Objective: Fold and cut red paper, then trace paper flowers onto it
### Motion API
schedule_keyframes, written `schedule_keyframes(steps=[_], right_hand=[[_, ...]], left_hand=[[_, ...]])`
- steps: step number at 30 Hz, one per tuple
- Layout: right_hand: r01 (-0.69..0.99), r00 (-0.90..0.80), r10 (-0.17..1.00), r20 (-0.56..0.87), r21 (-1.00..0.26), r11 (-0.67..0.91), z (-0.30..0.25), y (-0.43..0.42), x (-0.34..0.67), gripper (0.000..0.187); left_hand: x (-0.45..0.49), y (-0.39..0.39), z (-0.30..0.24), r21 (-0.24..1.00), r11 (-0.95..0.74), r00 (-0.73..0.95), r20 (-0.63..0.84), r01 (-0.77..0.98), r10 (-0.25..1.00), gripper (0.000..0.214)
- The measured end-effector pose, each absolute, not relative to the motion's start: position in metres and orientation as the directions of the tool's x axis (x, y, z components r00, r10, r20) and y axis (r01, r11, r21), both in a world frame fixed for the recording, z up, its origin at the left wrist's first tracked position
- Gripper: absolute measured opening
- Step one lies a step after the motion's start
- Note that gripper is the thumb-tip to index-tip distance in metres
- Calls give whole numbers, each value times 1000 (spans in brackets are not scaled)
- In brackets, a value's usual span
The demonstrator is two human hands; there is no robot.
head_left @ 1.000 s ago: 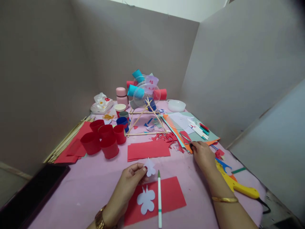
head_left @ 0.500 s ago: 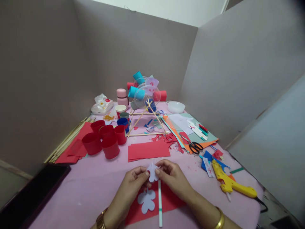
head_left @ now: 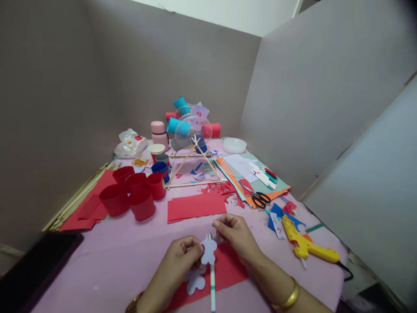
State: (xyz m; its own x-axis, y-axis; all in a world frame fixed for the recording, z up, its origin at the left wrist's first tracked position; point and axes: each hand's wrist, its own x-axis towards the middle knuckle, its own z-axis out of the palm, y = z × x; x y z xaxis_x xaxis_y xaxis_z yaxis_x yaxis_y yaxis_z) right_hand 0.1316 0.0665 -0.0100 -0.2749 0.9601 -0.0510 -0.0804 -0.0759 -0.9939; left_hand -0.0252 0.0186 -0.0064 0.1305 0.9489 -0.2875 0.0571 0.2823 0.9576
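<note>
My left hand is closed, pinching a small white flower-shaped paper cutout upright just above the table. My right hand hovers just right of the cutout with its fingers curled together; what they hold, if anything, is too small to see. Under both hands lies a red paper sheet with a second white flower cutout on it. A white pen with a green band lies across that sheet, its tip pointing away from me.
On the pink table stand red paper cups, a red sheet, a stick-and-cup wheel model, black scissors, markers, a yellow glue gun, wooden sticks and a dark tablet. Grey partitions surround the table.
My right hand left the scissors at the right, came to the cutout and pinched it with the left, then drew slightly off it. The view shifted a little.
</note>
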Motion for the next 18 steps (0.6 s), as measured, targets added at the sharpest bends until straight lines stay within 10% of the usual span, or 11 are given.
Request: schedule_keyframes(steps=[18], right_hand=[[-64,-432,896,-106,-987,-148,-8,58,131,45]], left_hand=[[-25,20,-1,950,308,107,-312,51,944,26]])
